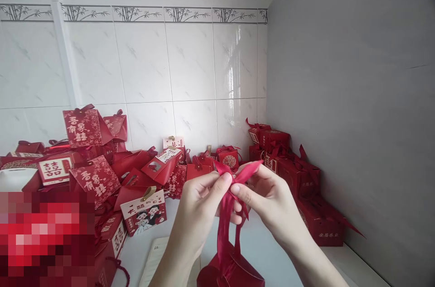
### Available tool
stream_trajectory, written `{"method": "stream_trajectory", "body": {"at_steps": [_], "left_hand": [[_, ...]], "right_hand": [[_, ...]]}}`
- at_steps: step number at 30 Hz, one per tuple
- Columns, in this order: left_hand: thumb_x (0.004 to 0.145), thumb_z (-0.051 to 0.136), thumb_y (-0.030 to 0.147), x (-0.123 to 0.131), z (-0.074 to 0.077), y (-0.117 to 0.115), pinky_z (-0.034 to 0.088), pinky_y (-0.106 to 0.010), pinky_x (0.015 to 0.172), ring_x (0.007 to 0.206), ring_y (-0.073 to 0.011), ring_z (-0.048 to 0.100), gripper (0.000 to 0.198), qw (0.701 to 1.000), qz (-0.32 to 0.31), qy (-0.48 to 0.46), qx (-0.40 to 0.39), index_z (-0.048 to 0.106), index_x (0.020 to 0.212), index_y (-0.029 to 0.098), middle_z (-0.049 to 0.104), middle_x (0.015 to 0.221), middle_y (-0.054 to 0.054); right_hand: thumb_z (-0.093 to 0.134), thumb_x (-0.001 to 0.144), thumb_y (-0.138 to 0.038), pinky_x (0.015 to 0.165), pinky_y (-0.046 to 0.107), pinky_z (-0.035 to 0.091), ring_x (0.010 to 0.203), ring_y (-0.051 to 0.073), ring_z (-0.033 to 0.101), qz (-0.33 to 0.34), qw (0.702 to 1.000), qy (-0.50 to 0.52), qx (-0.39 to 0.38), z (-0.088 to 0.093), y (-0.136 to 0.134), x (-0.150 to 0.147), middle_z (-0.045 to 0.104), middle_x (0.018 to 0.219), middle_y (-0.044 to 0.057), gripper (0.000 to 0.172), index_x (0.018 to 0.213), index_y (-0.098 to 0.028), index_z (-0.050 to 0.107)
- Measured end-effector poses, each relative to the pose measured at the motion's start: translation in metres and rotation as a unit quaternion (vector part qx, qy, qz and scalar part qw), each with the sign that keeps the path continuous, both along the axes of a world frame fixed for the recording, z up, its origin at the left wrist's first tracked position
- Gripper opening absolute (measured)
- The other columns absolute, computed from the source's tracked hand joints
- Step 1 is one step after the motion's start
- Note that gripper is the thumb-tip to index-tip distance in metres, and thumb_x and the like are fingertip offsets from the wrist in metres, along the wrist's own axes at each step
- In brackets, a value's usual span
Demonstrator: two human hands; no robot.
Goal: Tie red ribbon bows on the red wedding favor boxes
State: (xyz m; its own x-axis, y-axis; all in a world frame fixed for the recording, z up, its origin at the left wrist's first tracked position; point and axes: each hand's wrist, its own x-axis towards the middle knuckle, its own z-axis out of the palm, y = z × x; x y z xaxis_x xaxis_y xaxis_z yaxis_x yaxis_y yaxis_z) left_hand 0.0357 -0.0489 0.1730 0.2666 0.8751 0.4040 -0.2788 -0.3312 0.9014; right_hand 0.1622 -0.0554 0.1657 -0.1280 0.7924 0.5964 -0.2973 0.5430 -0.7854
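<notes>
A dark red ribbon [224, 232] rises from a red gift box [210, 273] at the bottom edge of the view. Above the box, my left hand [204, 198] pinches the ribbon between thumb and forefinger. Close beside it, my right hand [272, 194] grips the same ribbon, thumb pressed against its knot or fold. Two pointed ribbon ends stick up above my fingers, spread left and right. Whether the knot is tight cannot be seen behind the fingertips. Only the top of the box shows.
Red gift boxes [95, 180] are heaped on the left, one with a cartoon couple [146, 212]. More ribboned boxes [302, 178] are stacked along the grey wall [356, 97] on the right. A pale notebook [154, 255] lies on the white table [173, 219]. Pixelation covers the lower left corner.
</notes>
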Motion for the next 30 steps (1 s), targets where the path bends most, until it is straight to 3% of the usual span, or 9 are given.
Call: {"method": "stream_trajectory", "body": {"at_steps": [4,8,13,17,19,22,25,30], "left_hand": [[0.077,0.064,0.041,-0.003,0.001,0.001,0.049,-0.021,0.043,0.051,-0.0118,0.056,0.028,0.999,0.037,-0.006,-0.017,0.068,0.081,0.013,0.059,0.06,-0.002],[0.078,0.063,0.043,-0.006,-0.001,0.006,0.048,-0.02,0.045,0.053,-0.0106,0.055,0.028,0.998,0.058,-0.012,0.002,0.067,0.086,0.016,0.06,0.067,-0.001],[0.082,0.059,0.041,-0.008,-0.002,0.012,0.048,-0.019,0.055,0.056,-0.0094,0.053,0.029,0.995,0.081,0.006,0.053,0.063,0.07,0.015,0.054,0.06,0.002],[0.085,0.054,0.042,-0.009,-0.005,0.013,0.046,-0.017,0.064,0.066,-0.0102,0.056,0.038,0.99,0.095,0.04,0.098,0.056,0.057,0.016,0.058,0.063,0.0],[0.086,0.053,0.041,-0.009,-0.006,0.013,0.045,-0.017,0.064,0.069,-0.0107,0.057,0.038,0.988,0.091,0.047,0.114,0.056,0.058,0.017,0.059,0.063,0.0],[0.088,0.052,0.039,-0.009,-0.005,0.01,0.046,-0.016,0.065,0.065,-0.0095,0.057,0.034,0.986,0.072,0.062,0.136,0.057,0.061,0.017,0.059,0.06,0.002],[0.088,0.051,0.035,-0.008,-0.001,0.004,0.047,-0.016,0.065,0.061,-0.0086,0.058,0.032,0.981,0.069,0.09,0.161,0.057,0.063,0.017,0.06,0.059,0.003],[0.088,0.05,0.034,-0.009,0.005,-0.003,0.046,-0.014,0.056,0.058,-0.0084,0.058,0.031,0.964,0.121,0.139,0.193,0.057,0.063,0.017,0.062,0.06,0.002]], "right_hand": [[0.069,0.075,-0.027,0.056,0.024,0.048,0.066,0.012,0.056,-0.072,0.995,-0.013,0.07,0.0,0.003,0.006,0.056,0.074,0.0,0.012,0.069,-0.019,0.062],[0.069,0.076,-0.022,0.072,0.029,0.049,0.081,0.015,0.055,-0.049,0.982,-0.132,0.128,-0.001,0.002,0.016,0.053,0.085,0.002,0.008,0.069,-0.021,0.065],[0.063,0.082,-0.024,0.082,0.029,0.045,0.091,0.015,0.051,-0.056,0.949,-0.262,0.165,0.0,-0.004,0.026,0.051,0.092,0.003,0.006,0.079,-0.023,0.068],[0.061,0.084,-0.03,0.078,0.027,0.044,0.084,0.013,0.052,-0.016,0.952,-0.264,0.154,0.002,-0.005,0.026,0.054,0.09,0.001,0.011,0.088,-0.024,0.069],[0.063,0.082,-0.033,0.075,0.026,0.044,0.081,0.013,0.052,-0.009,0.958,-0.248,0.142,0.001,-0.004,0.023,0.055,0.085,0.0,0.011,0.082,-0.023,0.068],[0.07,0.075,-0.029,0.072,0.026,0.043,0.076,0.012,0.051,-0.067,0.956,-0.265,0.111,-0.001,-0.005,0.019,0.054,0.078,-0.003,0.014,0.071,-0.021,0.059],[0.07,0.073,-0.021,0.065,0.024,0.043,0.072,0.011,0.049,-0.121,0.945,-0.293,0.076,-0.002,-0.008,0.014,0.053,0.077,-0.005,0.021,0.075,-0.021,0.049],[0.052,0.078,-0.011,0.057,0.019,0.042,0.063,0.008,0.047,-0.153,0.934,-0.309,0.092,-0.001,-0.012,0.009,0.052,0.075,-0.005,0.014,0.077,-0.022,0.044]]}}
